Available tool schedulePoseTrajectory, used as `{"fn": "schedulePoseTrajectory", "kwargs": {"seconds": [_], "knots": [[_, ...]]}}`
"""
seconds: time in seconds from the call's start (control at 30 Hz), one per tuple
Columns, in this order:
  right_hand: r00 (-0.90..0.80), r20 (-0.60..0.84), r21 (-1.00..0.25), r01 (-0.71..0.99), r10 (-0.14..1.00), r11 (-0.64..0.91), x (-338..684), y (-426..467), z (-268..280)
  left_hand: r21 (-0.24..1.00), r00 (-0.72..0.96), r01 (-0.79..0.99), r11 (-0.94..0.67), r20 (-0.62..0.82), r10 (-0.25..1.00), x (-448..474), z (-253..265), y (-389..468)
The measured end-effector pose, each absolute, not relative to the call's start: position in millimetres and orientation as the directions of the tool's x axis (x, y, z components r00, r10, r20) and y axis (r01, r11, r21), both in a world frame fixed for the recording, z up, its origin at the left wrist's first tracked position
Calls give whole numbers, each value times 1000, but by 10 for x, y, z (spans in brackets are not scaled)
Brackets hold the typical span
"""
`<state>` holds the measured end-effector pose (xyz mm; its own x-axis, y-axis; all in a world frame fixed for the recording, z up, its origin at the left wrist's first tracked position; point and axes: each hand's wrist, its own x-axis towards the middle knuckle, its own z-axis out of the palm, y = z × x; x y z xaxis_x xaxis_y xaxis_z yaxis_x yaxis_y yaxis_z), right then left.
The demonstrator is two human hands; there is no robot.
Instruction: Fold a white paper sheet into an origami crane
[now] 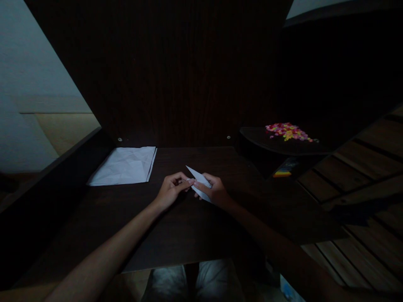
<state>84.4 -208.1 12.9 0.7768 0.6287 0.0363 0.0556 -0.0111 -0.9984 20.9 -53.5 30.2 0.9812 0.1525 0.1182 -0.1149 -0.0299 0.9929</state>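
Note:
Between my two hands, a small piece of folded white paper (199,177) is held a little above the dark desk, one sharp point rising up and to the left. My left hand (172,188) pinches its left edge between thumb and fingers. On the other side, my right hand (216,189) grips the paper, with the thumb on top and fingertips showing underneath. Both thumbs meet near the middle of the folded piece. The finer folds are too dim to make out.
Creased white sheets (126,165) lie stacked at the desk's (176,235) back left. On a rounded corner shelf (252,135) to the right is a heap of small colourful pieces (289,131). Below it sits a rainbow-edged item (283,171). A dark panel (176,75) rises behind.

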Motion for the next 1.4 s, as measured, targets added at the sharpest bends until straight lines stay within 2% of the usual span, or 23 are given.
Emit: {"fn": "schedulePoseTrajectory", "kwargs": {"seconds": [0.13, 0.33, 0.67, 0.77, 0.9, 1.03, 1.27, 1.4], "knots": [[775, 44, -999, 23, 630, 41, 831, -2074, 155, 992, 980, -122, -20, 123, 155, 218, 282, -517], [792, 33, -991, -56, 610, 125, 838, -2062, 172, 991, 962, -129, 25, 119, 247, 250, 260, -489], [797, -53, -988, -130, 602, 86, 863, -2065, 178, 977, 931, -202, -69, 213, 298, 245, 301, -455], [798, -52, -992, -109, 601, 59, 886, -2078, 154, 978, 933, -203, -44, 206, 293, 249, 300, -448], [836, 50, -999, 46, 546, 20, 906, -2087, 156, 981, 933, -191, 27, 173, 316, 262, 275, -442], [867, 127, -990, 139, 481, 10, 911, -2091, 182, 981, 956, -152, 123, 114, 269, 246, 293, -465], [878, 185, -982, 178, 441, 57, 929, -2104, 168, 999, 992, -32, -30, 35, 120, 214, 293, -532], [871, 187, -982, 171, 455, 76, 926, -2108, 162, 996, 991, -39, -82, 49, 126, 228, 256, -520]]}}
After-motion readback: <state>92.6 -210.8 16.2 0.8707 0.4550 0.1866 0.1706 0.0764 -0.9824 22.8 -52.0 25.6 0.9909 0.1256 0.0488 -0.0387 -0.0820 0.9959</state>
